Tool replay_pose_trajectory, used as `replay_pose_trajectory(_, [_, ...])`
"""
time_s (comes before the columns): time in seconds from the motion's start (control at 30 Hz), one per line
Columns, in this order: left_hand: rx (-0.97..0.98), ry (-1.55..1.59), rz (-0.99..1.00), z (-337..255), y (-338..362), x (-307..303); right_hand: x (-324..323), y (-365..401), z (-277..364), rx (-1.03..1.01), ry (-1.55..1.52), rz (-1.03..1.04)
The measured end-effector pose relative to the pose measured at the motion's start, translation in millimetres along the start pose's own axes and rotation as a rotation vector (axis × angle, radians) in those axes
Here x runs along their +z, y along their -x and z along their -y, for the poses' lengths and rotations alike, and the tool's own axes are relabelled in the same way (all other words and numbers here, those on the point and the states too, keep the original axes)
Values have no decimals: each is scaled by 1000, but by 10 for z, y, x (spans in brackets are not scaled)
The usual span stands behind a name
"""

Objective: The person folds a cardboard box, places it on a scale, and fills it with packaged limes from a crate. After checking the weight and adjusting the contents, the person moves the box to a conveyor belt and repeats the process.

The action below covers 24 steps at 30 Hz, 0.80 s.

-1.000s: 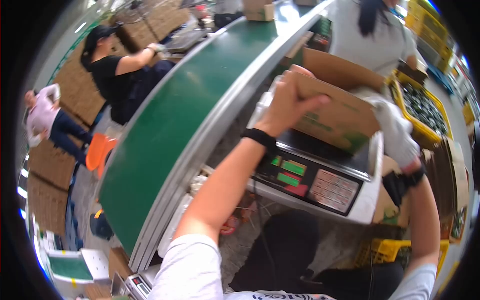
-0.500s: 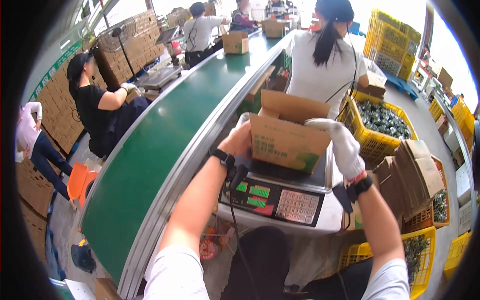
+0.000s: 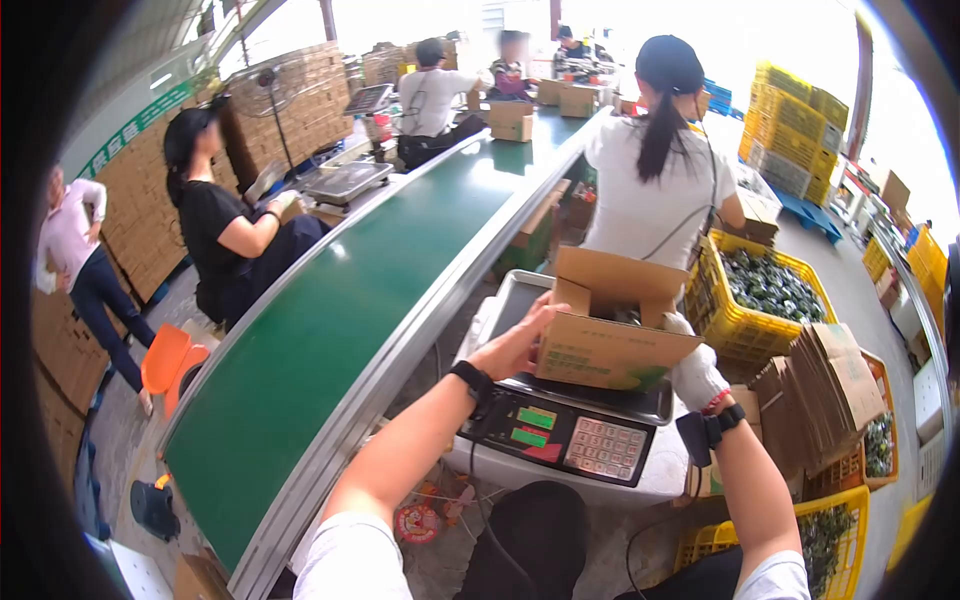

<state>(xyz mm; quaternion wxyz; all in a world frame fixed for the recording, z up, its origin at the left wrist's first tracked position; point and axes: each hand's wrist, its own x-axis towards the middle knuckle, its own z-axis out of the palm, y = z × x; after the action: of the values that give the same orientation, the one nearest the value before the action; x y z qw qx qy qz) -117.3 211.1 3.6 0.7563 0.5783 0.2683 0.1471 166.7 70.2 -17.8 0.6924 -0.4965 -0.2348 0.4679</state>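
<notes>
An open cardboard box (image 3: 612,352) with green print rests on a digital scale (image 3: 556,432), its flaps standing up. At its left side my bare left hand (image 3: 518,340) grips the wall, fingers over the upper edge. My right hand (image 3: 695,372), in a white knitted glove, closes on the box's right front corner. Something small and dark shows inside the box, too little of it visible to name. The metal weighing pan (image 3: 518,312) extends out to the left of the box. Green displays and a keypad face me.
A green conveyor belt (image 3: 330,310) runs along my left, carrying boxes at its far end. On my right are a yellow crate (image 3: 712,290) of dark green items and stacked flat cartons (image 3: 835,385). A co-worker in a white shirt (image 3: 635,185) stands directly ahead; others work beyond the belt.
The box sits differently on the scale, exposing more of the pan at left and more of its inside. My right hand has dropped lower along its right side. The whole view has shifted.
</notes>
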Motion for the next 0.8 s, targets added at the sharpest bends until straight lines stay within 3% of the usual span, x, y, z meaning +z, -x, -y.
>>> replay_pose_trajectory(0.1, [9,50,5,71,12,-51,28,-9,109,-32,74,107])
replay_pose_trajectory(0.17, [13,54,-104,42,99,40,74,40,182,73,-1,131])
replay_pose_trajectory(0.2, [0,45,-210,19,131,54,64,1,158,7,-30,311])
replay_pose_trajectory(0.23, [-18,39,-313,20,163,72,63,-42,152,11,-23,317])
replay_pose_trajectory(0.3, [-30,273,-422,43,318,-85,430,131,271,60,77,138])
replay_pose_trajectory(0.33, [104,354,-398,247,196,-485,706,373,392,32,117,83])
replay_pose_trajectory(0.37, [181,482,-417,238,302,-649,701,402,437,45,107,73])
replay_pose_trajectory(0.43, [285,783,-482,-8,731,-741,567,479,450,-81,285,245])
replay_pose_trajectory(0.53, [309,1049,-794,-134,1281,-1291,114,724,576,-119,367,174])
replay_pose_trajectory(0.57, [479,749,-870,-92,1378,-1463,-83,869,669,-111,407,120])
replay_pose_trajectory(0.6, [503,589,-1046,-100,1493,-1643,-345,1004,749,-102,441,58])
replay_pose_trajectory(0.7, [358,544,-1151,1,1754,-2398,-1527,1571,970,-80,482,-182])
replay_pose_trajectory(0.77, [346,545,-1321,-1,1797,-2465,-2128,1973,1128,45,478,-505])
replay_pose_trajectory(0.8, [317,535,-1290,113,1793,-2587,-2393,2139,1150,55,475,-546])
